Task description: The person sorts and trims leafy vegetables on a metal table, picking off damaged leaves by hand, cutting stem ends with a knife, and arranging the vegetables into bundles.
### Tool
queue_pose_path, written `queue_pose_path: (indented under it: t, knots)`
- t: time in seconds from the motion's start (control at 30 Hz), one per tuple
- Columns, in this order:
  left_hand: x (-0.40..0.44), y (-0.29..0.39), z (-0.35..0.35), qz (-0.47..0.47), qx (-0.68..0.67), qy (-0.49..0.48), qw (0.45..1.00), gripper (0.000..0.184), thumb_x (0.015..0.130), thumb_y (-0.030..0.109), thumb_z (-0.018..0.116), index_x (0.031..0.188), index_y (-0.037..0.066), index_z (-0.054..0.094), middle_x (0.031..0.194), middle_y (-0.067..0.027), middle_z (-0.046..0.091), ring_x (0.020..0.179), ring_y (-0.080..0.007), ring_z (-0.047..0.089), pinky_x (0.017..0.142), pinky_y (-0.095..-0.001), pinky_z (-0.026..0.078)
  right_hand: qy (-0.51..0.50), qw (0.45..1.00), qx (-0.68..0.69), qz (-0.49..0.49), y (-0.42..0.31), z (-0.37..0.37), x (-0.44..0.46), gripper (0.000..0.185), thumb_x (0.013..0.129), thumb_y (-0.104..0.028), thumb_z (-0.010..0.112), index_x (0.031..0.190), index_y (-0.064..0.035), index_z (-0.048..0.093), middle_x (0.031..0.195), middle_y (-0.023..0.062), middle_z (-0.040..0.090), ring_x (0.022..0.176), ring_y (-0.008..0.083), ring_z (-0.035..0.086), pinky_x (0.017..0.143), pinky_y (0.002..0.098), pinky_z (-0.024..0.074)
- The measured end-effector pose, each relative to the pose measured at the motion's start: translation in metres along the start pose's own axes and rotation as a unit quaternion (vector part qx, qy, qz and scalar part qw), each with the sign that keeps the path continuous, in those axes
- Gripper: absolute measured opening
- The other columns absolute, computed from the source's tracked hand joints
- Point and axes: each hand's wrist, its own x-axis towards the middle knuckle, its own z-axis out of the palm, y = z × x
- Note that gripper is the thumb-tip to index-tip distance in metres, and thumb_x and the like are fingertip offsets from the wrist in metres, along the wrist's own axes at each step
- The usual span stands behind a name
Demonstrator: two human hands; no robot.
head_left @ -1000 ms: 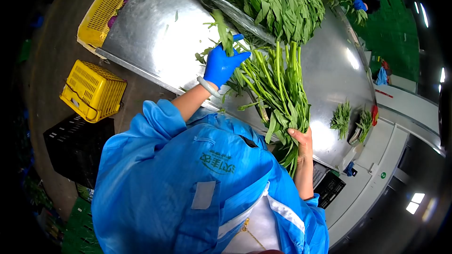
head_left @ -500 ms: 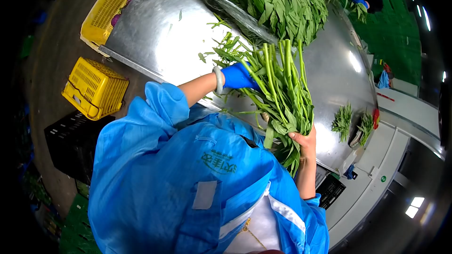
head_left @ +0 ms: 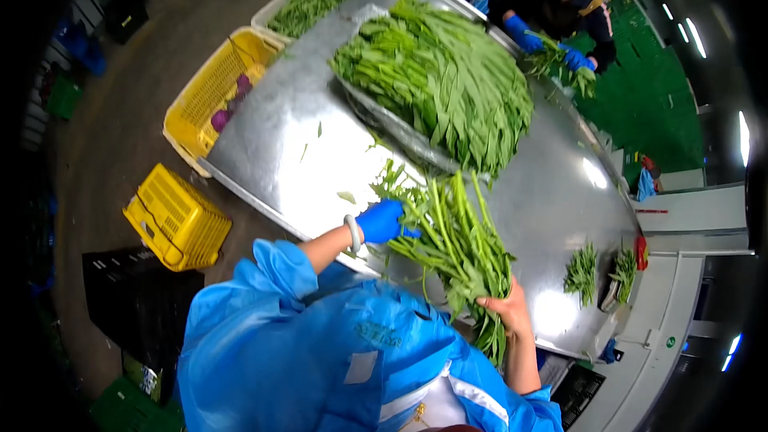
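Note:
A bunch of leafy greens that looks like water spinach (head_left: 456, 248) is held over the near edge of the steel table, cut stems pointing away from me and leaves hanging toward me. Bare and wrapped around its leafy end is my right hand (head_left: 512, 308). On the bunch's left side, my left hand (head_left: 380, 222), in a blue glove, has its fingers curled in among the stems; the stems partly hide the fingertips. Short loose sprigs (head_left: 394, 182) lie just beyond the left hand. A large heap of the same greens (head_left: 448, 80) rests on clear plastic farther back.
The steel table (head_left: 276, 140) holds two small bunches (head_left: 582, 272) at the right. Yellow crates (head_left: 180, 220) stand on the left, one with purple items inside. A white crate of greens (head_left: 316, 4) is behind. Across the table, a co-worker's blue-gloved hands (head_left: 552, 50) hold greens.
My view has tilted up, showing more of the far table and the co-worker. The left hand has shifted down the left side of the bunch; the right hand keeps its grip.

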Motion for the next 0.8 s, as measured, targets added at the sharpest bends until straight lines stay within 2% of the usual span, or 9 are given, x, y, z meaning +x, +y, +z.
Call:
queue_pose_path:
  t: [0.07, 0.13, 0.3, 0.4, 0.5, 0.57, 0.63, 0.73, 0.8]
  knots:
    - [-0.008, 0.02, -0.013, -0.025, -0.031, -0.041, 0.998, 0.045, 0.082, 0.032, 0.074, 0.116, 0.005, 0.064, 0.107, -0.017, 0.068, 0.096, -0.0312, 0.065, 0.085, -0.0392, 0.049, -0.036, 0.998, 0.041, 0.006, -0.006, 0.005, -0.001, 0.08, 0.06, 0.003, 0.08, 0.133, 0.0024, 0.045, 0.123, 0.0099, 0.059, 0.112, 0.0204, 0.056, 0.1, 0.033, 0.0412]
    - [-0.002, 0.007, -0.002, 0.139, -0.187, -0.035, 0.972, 0.049, 0.079, 0.024, 0.078, 0.12, 0.005, 0.061, 0.111, -0.0108, 0.068, 0.099, -0.0235, 0.064, 0.09, -0.0374, 0.049, -0.053, 0.998, 0.037, -0.015, -0.005, 0.007, 0.0, 0.08, 0.061, 0.004, 0.08, 0.133, 0.0021, 0.045, 0.125, 0.0104, 0.058, 0.113, 0.0207, 0.055, 0.1, 0.033, 0.0411]
    - [0.009, -0.019, 0.025, -0.047, -0.282, -0.157, 0.945, 0.045, 0.08, 0.009, 0.073, 0.122, 0.004, 0.059, 0.11, -0.0114, 0.066, 0.097, -0.0169, 0.061, 0.086, -0.0328, 0.05, -0.061, 0.997, 0.006, -0.035, -0.01, 0.014, -0.001, 0.082, 0.061, 0.003, 0.08, 0.135, 0.0024, 0.044, 0.125, 0.0103, 0.058, 0.115, 0.0205, 0.054, 0.102, 0.0333, 0.0398]
    - [0.011, -0.04, 0.03, 0.087, -0.052, -0.041, 0.994, 0.025, 0.08, 0.008, 0.064, 0.104, -0.001, 0.064, 0.089, -0.0112, 0.067, 0.082, -0.0206, 0.062, 0.078, -0.0376, 0.05, -0.053, 0.998, 0.003, -0.039, 0.0, 0.009, -0.004, 0.083, 0.061, 0.003, 0.08, 0.135, 0.0029, 0.044, 0.126, 0.01, 0.058, 0.117, 0.0205, 0.053, 0.103, 0.0331, 0.0388]
    - [0.035, -0.121, 0.006, -0.02, -0.252, 0.106, 0.962, 0.033, 0.083, 0.008, 0.056, 0.113, -0.004, 0.06, 0.098, -0.0105, 0.064, 0.087, -0.0165, 0.059, 0.08, -0.0328, 0.048, -0.032, 0.998, 0.046, -0.001, -0.007, -0.001, -0.012, 0.083, 0.059, 0.002, 0.08, 0.134, 0.0029, 0.045, 0.126, 0.01, 0.058, 0.116, 0.0209, 0.053, 0.103, 0.033, 0.039]
    - [0.002, -0.036, -0.059, -0.101, -0.522, 0.224, 0.817, 0.032, 0.094, 0.026, 0.057, 0.114, 0.002, 0.062, 0.093, -0.0045, 0.066, 0.082, -0.0138, 0.06, 0.076, -0.0284, 0.051, -0.02, 0.997, 0.069, 0.006, 0.0, -0.012, -0.017, 0.083, 0.058, 0.0, 0.08, 0.134, 0.0028, 0.045, 0.126, 0.0098, 0.058, 0.115, 0.0211, 0.054, 0.102, 0.033, 0.0398]
    - [0.003, -0.044, -0.074, -0.084, -0.42, 0.302, 0.852, 0.025, 0.094, 0.032, 0.059, 0.098, 0.008, 0.065, 0.074, 0.0022, 0.059, 0.068, -0.0091, 0.056, 0.065, -0.0226, 0.047, -0.002, 0.998, 0.053, -0.024, 0.015, -0.02, -0.021, 0.084, 0.057, -0.003, 0.081, 0.133, 0.0028, 0.046, 0.124, 0.0094, 0.059, 0.113, 0.0207, 0.056, 0.1, 0.0325, 0.0414]
    - [0.005, -0.019, -0.045, -0.179, -0.439, 0.145, 0.869, 0.028, 0.095, 0.028, 0.058, 0.111, 0.006, 0.064, 0.089, -0.0025, 0.066, 0.076, -0.011, 0.06, 0.07, -0.0239, 0.049, -0.002, 1.0, 0.029, -0.007, 0.014, -0.018, -0.023, 0.083, 0.057, -0.004, 0.081, 0.132, 0.003, 0.046, 0.124, 0.0092, 0.059, 0.112, 0.0202, 0.056, 0.1, 0.0323, 0.041]
    - [0.016, -0.031, 0.001, -0.135, -0.584, 0.027, 0.8, 0.036, 0.097, 0.03, 0.054, 0.123, 0.006, 0.057, 0.107, -0.0058, 0.065, 0.093, -0.0152, 0.062, 0.081, -0.0301, 0.052, -0.021, 0.999, 0.013, -0.023, 0.017, -0.009, -0.02, 0.082, 0.058, -0.002, 0.08, 0.133, 0.0021, 0.046, 0.125, 0.0098, 0.058, 0.114, 0.0193, 0.054, 0.102, 0.0326, 0.0385]
